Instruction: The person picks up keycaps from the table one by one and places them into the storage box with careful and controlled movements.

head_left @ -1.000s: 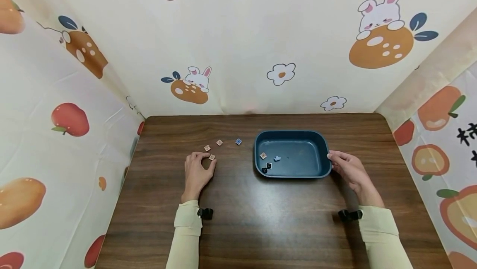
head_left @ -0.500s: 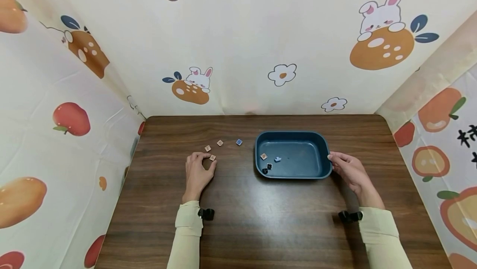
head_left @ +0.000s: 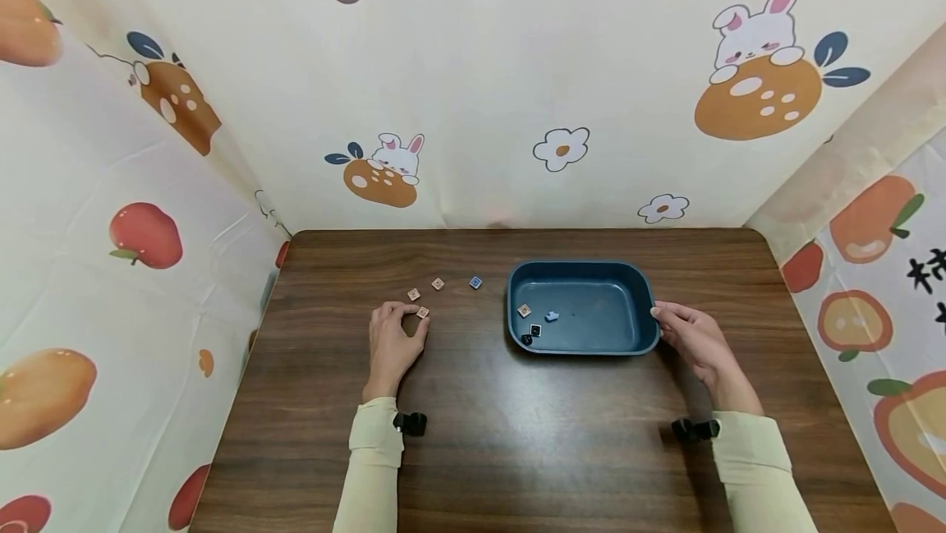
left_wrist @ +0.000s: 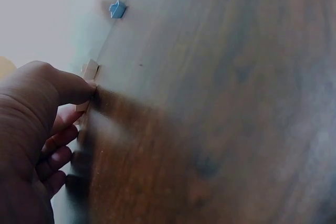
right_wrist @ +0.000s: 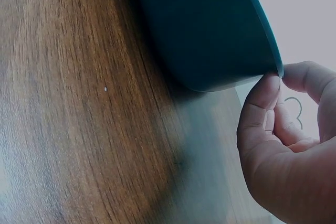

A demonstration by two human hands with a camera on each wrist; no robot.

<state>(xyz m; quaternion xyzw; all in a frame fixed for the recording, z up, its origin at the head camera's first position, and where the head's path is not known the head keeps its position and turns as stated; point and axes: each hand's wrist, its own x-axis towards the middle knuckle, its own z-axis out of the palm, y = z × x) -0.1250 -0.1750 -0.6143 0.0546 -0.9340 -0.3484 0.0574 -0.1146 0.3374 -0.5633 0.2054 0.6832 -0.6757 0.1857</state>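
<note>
My left hand (head_left: 392, 346) pinches a small tan square block (head_left: 423, 312) between thumb and index finger, low at the table top. In the left wrist view the thumb (left_wrist: 76, 88) partly covers this block (left_wrist: 81, 106). Just beyond it lie two more tan blocks, a nearer one (head_left: 414, 295) and a farther one (head_left: 438, 283), and to their right a blue block (head_left: 475, 282). On the other side, my right hand (head_left: 695, 342) pinches the right rim of a dark blue rectangular tray (head_left: 584, 351), thumb and finger on either side of the edge.
Inside the tray, toward its left end, lie a tan block (head_left: 524, 311), a light blue piece (head_left: 552, 316), a black square block (head_left: 535, 331) and a small black piece (head_left: 527, 340). A printed cloth wall (head_left: 473, 106) borders the wooden table (head_left: 532, 451) at the back and sides.
The head view shifts very slightly. Both hands, the tray and the blocks keep their places relative to one another.
</note>
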